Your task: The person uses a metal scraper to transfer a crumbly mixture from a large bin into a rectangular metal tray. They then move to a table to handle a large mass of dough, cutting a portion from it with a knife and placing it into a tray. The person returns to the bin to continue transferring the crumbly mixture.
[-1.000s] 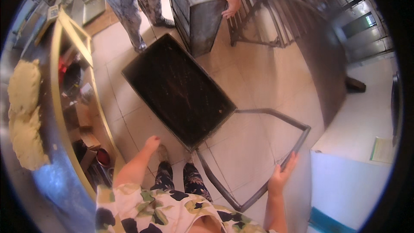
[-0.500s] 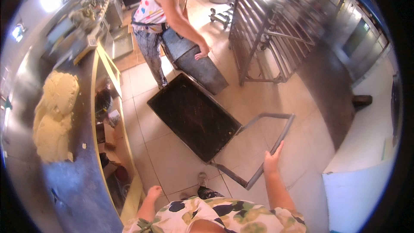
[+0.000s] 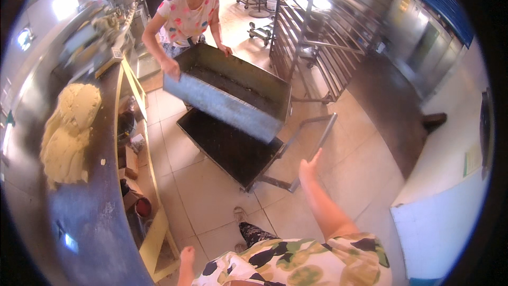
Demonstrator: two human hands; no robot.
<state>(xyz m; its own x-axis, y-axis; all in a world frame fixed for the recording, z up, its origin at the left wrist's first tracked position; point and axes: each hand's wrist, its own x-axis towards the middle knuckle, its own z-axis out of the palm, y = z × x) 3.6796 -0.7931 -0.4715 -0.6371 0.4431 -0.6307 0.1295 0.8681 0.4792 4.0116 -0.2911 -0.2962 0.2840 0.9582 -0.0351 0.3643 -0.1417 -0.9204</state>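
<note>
My right hand (image 3: 308,170) lies against the grey tube handle (image 3: 325,133) of a low cart, its fingers stretched out along the bar. That cart has a dark, shallow-rimmed rectangular deck (image 3: 225,148) close to the floor. Above the deck, a co-worker (image 3: 188,13) holds a deep metal bin (image 3: 222,107) by its rim with both hands. The bin is tilted, its dark inside showing, and it covers the far part of the deck. Low beside my body, my left hand (image 3: 187,256) is closed with nothing visible in it, near the workbench.
On the left bench (image 3: 114,228) lies a big mass of yellow dough (image 3: 71,132). Boxes and containers (image 3: 142,206) fill the shelf below. A tall metal rack (image 3: 323,47) stands beyond the cart. At right is a white-sided counter (image 3: 423,233). My foot (image 3: 240,214) is near the cart.
The co-worker has raised the metal bin from beside the cart and brought it over the deck. My right hand and the cart handle have shifted forward and left in view.
</note>
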